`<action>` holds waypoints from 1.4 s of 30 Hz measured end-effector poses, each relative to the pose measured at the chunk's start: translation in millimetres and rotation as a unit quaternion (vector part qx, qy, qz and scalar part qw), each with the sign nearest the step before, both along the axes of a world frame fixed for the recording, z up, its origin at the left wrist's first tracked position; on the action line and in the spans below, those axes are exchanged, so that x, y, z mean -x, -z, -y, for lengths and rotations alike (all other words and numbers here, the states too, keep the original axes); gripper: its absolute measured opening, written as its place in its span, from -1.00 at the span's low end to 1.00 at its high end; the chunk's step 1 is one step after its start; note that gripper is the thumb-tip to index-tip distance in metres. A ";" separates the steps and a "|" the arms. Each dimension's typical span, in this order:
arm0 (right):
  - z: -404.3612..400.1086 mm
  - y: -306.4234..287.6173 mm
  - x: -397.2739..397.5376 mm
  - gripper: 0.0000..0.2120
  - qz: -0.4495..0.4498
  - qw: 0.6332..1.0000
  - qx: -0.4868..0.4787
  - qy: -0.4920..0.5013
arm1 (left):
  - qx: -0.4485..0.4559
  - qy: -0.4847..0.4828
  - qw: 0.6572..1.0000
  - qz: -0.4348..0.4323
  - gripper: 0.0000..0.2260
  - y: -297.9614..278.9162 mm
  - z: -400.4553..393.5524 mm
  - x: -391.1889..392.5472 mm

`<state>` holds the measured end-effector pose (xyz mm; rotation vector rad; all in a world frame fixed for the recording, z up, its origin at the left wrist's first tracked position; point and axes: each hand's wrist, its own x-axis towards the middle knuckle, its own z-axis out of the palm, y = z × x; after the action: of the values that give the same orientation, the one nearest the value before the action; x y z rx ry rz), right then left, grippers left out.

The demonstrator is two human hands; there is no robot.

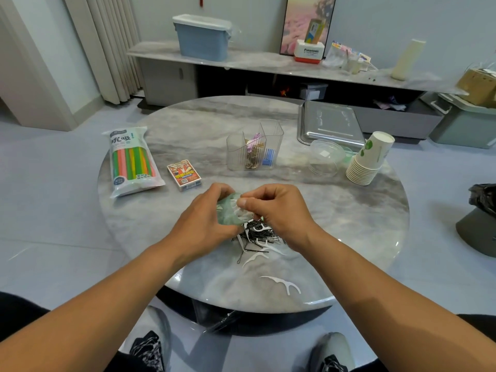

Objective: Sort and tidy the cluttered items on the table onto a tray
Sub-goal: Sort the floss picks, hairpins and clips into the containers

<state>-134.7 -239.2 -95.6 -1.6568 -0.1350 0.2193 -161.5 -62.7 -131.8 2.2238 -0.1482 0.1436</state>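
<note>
Two hands are held together over the near middle of the round desk (349, 210). A small green pouch (228, 213) is gripped by the left hand (204, 224), whose fingers are curled round it. A white floss pick, at the mouth of the pouch, is pinched between thumb and forefinger of the right hand (276, 208). Just beneath the hands, a heap (257, 237) of black hairpins and white floss picks is spread on the desk. One floss pick (284, 283) is seen apart from the heap, near the front edge.

Beyond the hands, a clear divided holder (255, 146) is stood upright, with gold and pink pins in the middle compartment and something blue in the right one. To its left a card box (184, 174) is laid flat, and further left a bag of coloured straws (131, 162). To the right of the holder a clear plastic cup (326, 159) is lying on its side, and beside it a tilted stack of paper cups (369, 159). A metal tray (330, 122) is placed at the far right edge of the desk, behind the cups.

A long shelf (257, 63) is seen against the wall, with a blue bin (202, 37) on it.
</note>
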 end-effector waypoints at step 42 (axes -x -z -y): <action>91.6 21.0 -30.2 -0.91 0.025 0.886 0.463 -0.006 | -0.190 -0.044 0.978 -0.074 -0.66 34.6 45.0 -1.6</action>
<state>-104.4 -330.8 -116.6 -2.6201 -0.0803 0.2698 -159.9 -107.7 -166.4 2.6146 0.0061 -0.0056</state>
